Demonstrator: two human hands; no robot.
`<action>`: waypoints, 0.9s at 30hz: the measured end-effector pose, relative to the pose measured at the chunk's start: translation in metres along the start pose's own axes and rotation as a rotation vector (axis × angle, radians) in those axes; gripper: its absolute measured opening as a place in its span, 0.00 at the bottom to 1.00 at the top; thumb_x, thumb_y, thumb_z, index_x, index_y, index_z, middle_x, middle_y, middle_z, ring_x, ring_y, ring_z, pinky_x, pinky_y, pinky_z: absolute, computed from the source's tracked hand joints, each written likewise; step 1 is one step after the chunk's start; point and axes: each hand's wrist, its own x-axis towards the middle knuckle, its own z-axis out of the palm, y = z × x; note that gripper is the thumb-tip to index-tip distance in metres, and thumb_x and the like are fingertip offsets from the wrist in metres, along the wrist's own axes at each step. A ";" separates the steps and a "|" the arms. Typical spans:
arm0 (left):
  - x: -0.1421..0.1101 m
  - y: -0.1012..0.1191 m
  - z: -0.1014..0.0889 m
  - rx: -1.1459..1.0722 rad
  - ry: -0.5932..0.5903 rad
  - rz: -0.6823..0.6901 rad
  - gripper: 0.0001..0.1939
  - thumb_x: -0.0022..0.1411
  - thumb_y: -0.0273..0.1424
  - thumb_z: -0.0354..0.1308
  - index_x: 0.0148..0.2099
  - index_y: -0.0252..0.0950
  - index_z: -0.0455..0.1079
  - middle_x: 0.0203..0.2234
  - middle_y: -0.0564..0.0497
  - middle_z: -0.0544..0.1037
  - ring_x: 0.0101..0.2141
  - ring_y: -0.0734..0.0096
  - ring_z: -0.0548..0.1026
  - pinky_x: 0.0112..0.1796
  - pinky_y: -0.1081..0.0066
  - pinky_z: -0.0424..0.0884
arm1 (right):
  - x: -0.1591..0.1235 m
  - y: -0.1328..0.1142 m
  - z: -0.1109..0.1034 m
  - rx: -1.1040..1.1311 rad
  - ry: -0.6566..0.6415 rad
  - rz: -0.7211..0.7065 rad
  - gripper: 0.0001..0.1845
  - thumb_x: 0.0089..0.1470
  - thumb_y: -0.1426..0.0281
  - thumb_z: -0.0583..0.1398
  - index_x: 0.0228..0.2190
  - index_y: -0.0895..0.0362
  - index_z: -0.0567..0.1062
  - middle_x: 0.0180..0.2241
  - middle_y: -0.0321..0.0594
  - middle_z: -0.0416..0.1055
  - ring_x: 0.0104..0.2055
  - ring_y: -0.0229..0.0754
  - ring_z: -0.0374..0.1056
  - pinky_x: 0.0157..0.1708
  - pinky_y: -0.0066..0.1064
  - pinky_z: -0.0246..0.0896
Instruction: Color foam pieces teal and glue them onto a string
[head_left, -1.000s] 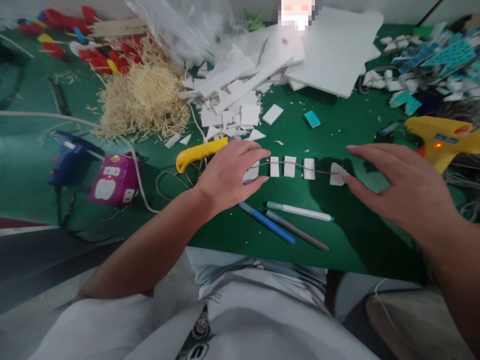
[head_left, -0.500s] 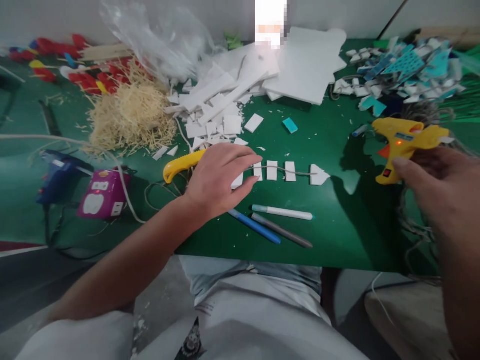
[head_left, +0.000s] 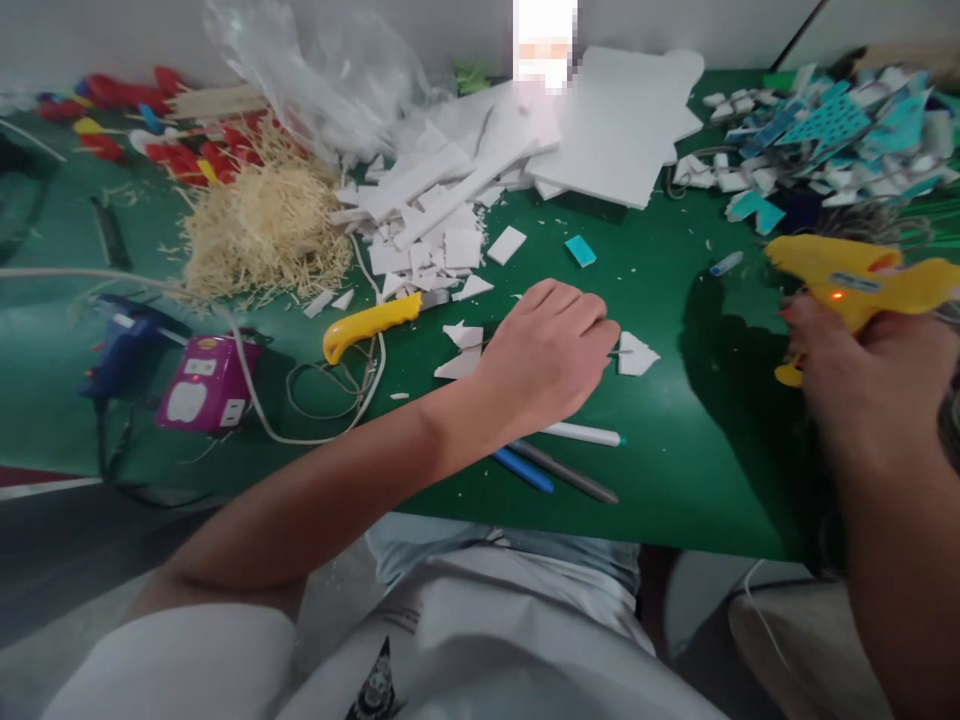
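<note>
My right hand [head_left: 862, 370] is wrapped round the handle of a yellow hot glue gun [head_left: 840, 275] with a lit orange light, raised over the table's right side. My left hand [head_left: 551, 345], fingers curled, lies over the row of white foam pieces and covers the middle ones. A thin grey string [head_left: 615, 351] runs out from its fingertips to a pointed white foam piece [head_left: 637, 354]. At the row's other end, a notched foam tail piece [head_left: 463, 350] shows beside my wrist. The undersides of the left fingers are hidden.
A yellow utility knife [head_left: 373, 328] lies left of the row; markers [head_left: 566, 472] lie below it. Foam scraps [head_left: 427, 255], straw shreds [head_left: 262, 225] and foam sheets [head_left: 615, 130] fill the back. At left are a purple power socket [head_left: 202, 385] and blue glue gun [head_left: 131, 350].
My left hand has slid right along the row, its fingers now curled, uncovering the knife and tail piece. My right hand has moved the glue gun right and turned it.
</note>
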 end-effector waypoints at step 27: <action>0.015 0.046 0.010 -0.729 0.086 -0.219 0.27 0.76 0.31 0.47 0.72 0.24 0.56 0.53 0.42 0.79 0.51 0.64 0.77 0.55 0.63 0.75 | -0.052 -0.009 0.002 0.612 -0.313 -0.261 0.21 0.49 0.47 0.71 0.27 0.51 0.80 0.25 0.36 0.76 0.18 0.35 0.64 0.16 0.31 0.60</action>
